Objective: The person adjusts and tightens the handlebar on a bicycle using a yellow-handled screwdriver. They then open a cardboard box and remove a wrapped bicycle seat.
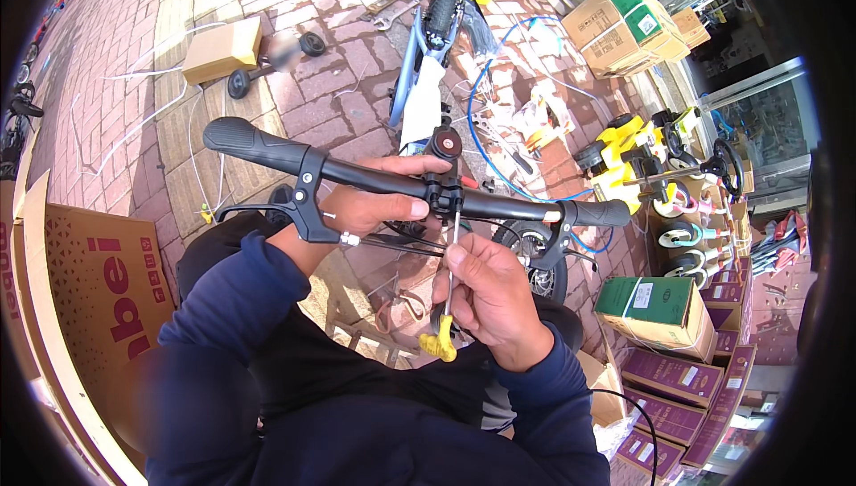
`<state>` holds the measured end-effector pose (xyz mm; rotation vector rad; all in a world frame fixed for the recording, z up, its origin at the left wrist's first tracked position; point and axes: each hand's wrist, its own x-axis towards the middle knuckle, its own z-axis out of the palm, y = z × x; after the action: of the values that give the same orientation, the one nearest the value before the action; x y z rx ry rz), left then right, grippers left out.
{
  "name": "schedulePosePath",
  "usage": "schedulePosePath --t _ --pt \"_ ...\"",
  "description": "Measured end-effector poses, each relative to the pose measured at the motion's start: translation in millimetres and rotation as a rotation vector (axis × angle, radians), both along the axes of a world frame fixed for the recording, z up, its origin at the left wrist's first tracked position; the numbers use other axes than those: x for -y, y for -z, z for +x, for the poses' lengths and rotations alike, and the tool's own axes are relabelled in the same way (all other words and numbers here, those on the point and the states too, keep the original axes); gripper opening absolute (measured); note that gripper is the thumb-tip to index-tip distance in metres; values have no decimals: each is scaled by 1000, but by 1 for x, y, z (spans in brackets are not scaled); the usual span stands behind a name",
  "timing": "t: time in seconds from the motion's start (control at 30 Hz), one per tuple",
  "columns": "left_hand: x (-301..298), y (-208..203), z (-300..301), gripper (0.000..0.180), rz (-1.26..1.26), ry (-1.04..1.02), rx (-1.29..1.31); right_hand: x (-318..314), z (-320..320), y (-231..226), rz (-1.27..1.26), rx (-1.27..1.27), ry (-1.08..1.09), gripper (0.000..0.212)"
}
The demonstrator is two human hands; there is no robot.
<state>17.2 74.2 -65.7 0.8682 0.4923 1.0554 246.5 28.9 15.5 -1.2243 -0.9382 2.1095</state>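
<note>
A black bicycle handlebar [379,180] crosses in front of me, with a rubber grip [254,143] at its left end and another at its right. My left hand [379,205] is wrapped around the bar just left of the stem clamp [443,192]. Pinched in my right hand [490,290], below the bar, is a yellow-handled hex key [439,341]. Its metal shaft points up to the clamp; the exact seat of its tip is too small to make out. A black brake lever [308,201] hangs under the left side of the bar, with cables running toward the middle.
Ahead on the brick paving lies a blue frame part with a black tyre [442,4]. A cardboard box [223,49] and small wheels [239,83] are at left. A large carton [116,281] stands near my left arm. Green-topped boxes [655,308] and yellow ride-on toys [620,160] line the right.
</note>
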Motion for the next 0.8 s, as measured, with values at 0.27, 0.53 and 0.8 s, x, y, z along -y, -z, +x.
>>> schedulePosePath --t 0.27,0.53,0.8 --pt "-2 2 2 68 10 -8 36 0 -3 -9 -22 63 32 26" --pt "-5 3 -4 58 33 22 -65 -12 -5 -25 -52 92 119 19" --pt "-7 7 -5 57 49 50 -29 -18 -9 -31 19 218 24 20"
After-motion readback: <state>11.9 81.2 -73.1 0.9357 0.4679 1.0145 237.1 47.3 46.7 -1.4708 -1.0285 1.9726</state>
